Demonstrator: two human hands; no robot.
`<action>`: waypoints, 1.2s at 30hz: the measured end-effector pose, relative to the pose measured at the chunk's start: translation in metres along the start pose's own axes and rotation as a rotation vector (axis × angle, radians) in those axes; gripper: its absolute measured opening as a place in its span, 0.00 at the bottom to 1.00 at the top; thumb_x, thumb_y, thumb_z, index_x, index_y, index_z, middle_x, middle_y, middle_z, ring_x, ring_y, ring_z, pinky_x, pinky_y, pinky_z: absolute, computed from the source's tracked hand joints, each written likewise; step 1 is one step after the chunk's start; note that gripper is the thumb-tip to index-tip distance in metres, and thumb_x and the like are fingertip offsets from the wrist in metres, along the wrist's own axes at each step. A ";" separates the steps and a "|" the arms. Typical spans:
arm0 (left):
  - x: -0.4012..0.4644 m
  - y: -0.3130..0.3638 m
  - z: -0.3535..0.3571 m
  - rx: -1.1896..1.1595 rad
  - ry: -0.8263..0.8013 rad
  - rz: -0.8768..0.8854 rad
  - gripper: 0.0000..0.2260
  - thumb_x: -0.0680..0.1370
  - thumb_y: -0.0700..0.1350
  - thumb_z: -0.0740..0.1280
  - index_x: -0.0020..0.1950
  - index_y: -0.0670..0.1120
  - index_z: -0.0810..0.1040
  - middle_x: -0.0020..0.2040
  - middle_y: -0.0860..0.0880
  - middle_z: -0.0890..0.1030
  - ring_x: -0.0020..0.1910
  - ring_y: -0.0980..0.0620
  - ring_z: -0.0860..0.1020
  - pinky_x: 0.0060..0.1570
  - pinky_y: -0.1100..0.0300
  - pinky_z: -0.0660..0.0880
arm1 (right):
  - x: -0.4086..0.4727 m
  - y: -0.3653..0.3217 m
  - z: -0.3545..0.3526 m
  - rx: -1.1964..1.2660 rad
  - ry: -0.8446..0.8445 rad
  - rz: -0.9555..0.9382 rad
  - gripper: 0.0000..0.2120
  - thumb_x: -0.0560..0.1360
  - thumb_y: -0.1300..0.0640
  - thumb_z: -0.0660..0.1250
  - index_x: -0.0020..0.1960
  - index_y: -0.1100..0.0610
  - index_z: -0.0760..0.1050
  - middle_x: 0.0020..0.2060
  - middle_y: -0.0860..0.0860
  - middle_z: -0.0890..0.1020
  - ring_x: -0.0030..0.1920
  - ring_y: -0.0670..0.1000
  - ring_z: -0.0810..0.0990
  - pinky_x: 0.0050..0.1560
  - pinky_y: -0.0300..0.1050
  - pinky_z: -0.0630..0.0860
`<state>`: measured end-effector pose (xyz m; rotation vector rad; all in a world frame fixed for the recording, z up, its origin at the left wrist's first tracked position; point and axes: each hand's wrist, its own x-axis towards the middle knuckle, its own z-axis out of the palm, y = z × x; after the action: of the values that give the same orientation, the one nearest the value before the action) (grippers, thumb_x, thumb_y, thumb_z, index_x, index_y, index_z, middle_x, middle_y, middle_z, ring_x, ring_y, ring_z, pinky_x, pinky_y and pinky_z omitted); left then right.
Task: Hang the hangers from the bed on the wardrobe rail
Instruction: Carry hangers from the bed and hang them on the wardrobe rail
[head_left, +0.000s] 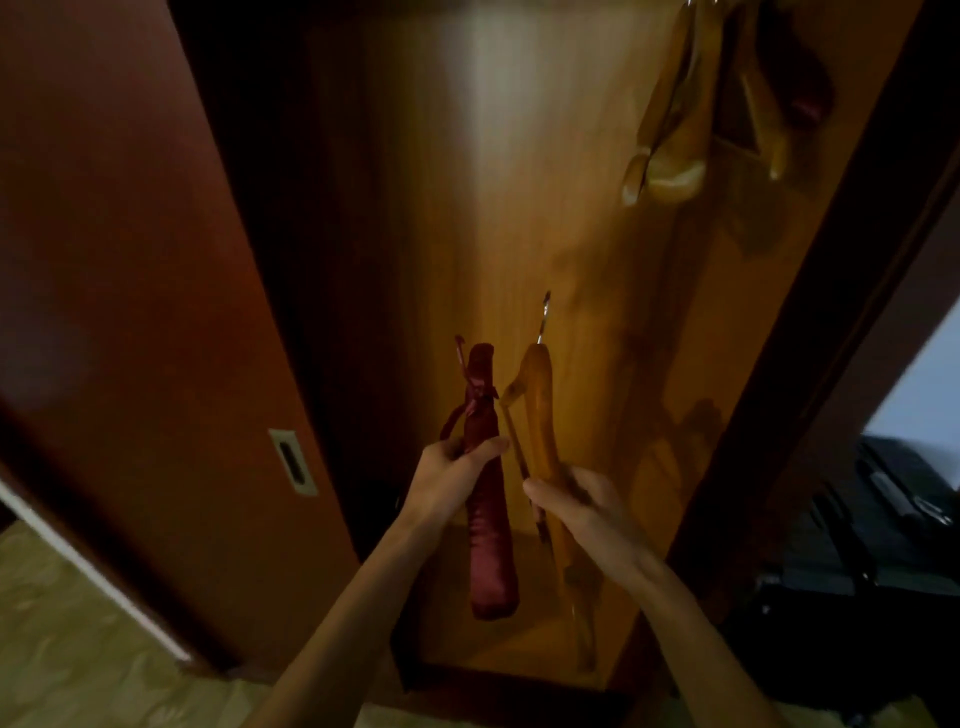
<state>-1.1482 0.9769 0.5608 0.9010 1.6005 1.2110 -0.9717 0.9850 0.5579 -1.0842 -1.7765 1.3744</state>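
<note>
Holding padded dark-red satin hanger (485, 483) in my left hand (451, 470), fingers wrapped round it; right hand (576, 506) grips light wooden hanger (545, 447). Both long axes upright, hooks up. Hung wooden hangers (675, 130) upper right, nearer my right hand; rail itself out of view.

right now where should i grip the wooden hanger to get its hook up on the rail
Probably high on the wooden hanger, just under its metal hook, coming from the right. It stands edge-on with the hook upward, and the right hand holds it low, far from that hook.
</note>
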 end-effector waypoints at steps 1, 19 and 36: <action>0.016 0.011 0.001 0.004 0.006 0.013 0.16 0.73 0.54 0.75 0.50 0.42 0.83 0.46 0.42 0.86 0.43 0.45 0.85 0.44 0.52 0.81 | 0.018 -0.006 -0.006 -0.006 0.011 -0.016 0.14 0.71 0.38 0.67 0.33 0.46 0.76 0.31 0.45 0.78 0.36 0.46 0.79 0.47 0.48 0.76; 0.151 0.248 0.004 0.023 -0.134 0.372 0.13 0.74 0.54 0.74 0.51 0.46 0.83 0.45 0.48 0.86 0.44 0.50 0.85 0.43 0.56 0.82 | 0.196 -0.167 -0.078 -0.095 0.255 -0.207 0.13 0.76 0.44 0.69 0.50 0.53 0.85 0.47 0.49 0.86 0.52 0.49 0.83 0.60 0.49 0.76; 0.191 0.374 0.044 0.173 -0.306 0.590 0.08 0.77 0.52 0.72 0.47 0.50 0.77 0.43 0.49 0.82 0.40 0.53 0.81 0.37 0.62 0.76 | 0.238 -0.248 -0.149 -0.139 0.509 -0.255 0.15 0.72 0.41 0.70 0.39 0.53 0.82 0.39 0.49 0.85 0.46 0.51 0.82 0.56 0.53 0.74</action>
<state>-1.1577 1.2601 0.8736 1.6649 1.2379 1.2515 -1.0078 1.2341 0.8351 -1.1132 -1.5748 0.7473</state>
